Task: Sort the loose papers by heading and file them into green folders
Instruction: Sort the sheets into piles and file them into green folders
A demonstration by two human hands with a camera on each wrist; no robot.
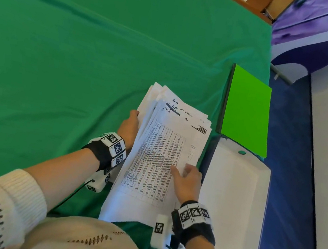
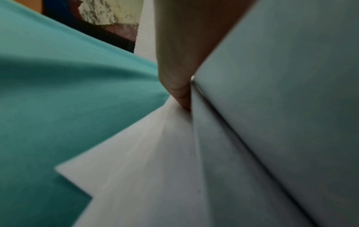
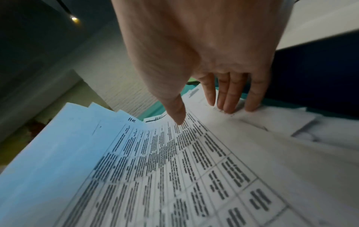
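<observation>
A fanned stack of loose printed papers (image 1: 160,156) is held tilted above the green cloth. The top sheet carries a dense table, and sheets behind show handwritten headings near their tops. My left hand (image 1: 131,123) grips the stack's left edge, thumb on the edge and fingers hidden beneath. In the left wrist view only one digit (image 2: 174,64) shows, pressed against the papers (image 2: 155,169). My right hand (image 1: 181,170) lies flat on the top sheet (image 3: 174,169) with straight fingers (image 3: 227,98) near its right edge. A bright green folder (image 1: 248,110) lies closed to the right, apart from both hands.
The green cloth (image 1: 83,56) covers the table and runs wide to the left and back. A white tray-like board (image 1: 232,201) sits at the right, just below the folder. Beyond the table's right edge are blue floor (image 1: 291,189) and a white wall.
</observation>
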